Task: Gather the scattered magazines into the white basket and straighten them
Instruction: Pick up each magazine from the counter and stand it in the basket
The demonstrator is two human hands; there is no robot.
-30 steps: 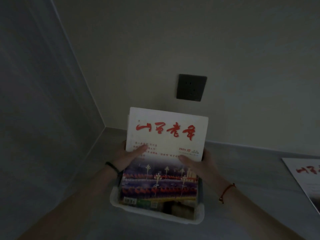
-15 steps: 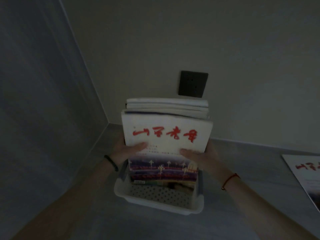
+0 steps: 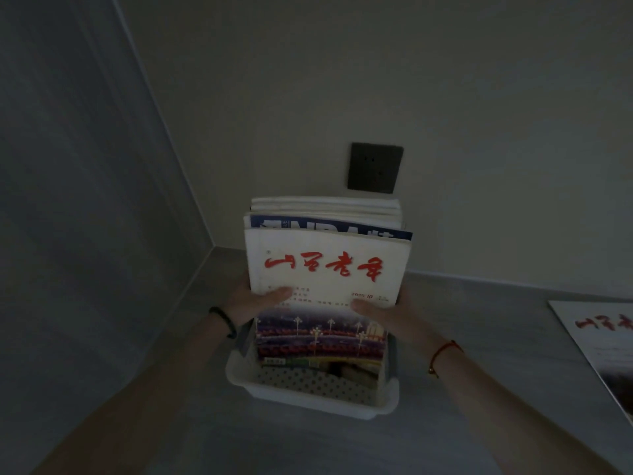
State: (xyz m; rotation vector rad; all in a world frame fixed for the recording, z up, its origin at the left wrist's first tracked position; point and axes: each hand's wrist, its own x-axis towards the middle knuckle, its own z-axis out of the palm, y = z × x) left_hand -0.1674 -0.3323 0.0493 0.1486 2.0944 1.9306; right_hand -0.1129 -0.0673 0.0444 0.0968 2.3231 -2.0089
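Note:
A stack of magazines (image 3: 325, 265) stands upright in the white perforated basket (image 3: 308, 392) on the grey counter. The front one is white with red brush lettering and a night photo below. Behind it a blue-topped magazine (image 3: 329, 228) and several white ones show their top edges. My left hand (image 3: 253, 303) grips the stack's left side, thumb across the front cover. My right hand (image 3: 387, 311) grips the right side the same way. Another magazine (image 3: 603, 341) with the same red lettering lies flat at the right edge of the view.
The basket sits near a corner where the left wall meets the back wall. A dark wall socket (image 3: 375, 168) is on the back wall just above the stack. The grey counter (image 3: 479, 337) stretches to the right. The light is dim.
The stack has tipped from leaning toward me to standing more upright, so the magazines behind the front one now show their tops. Both hands kept their grip on its sides.

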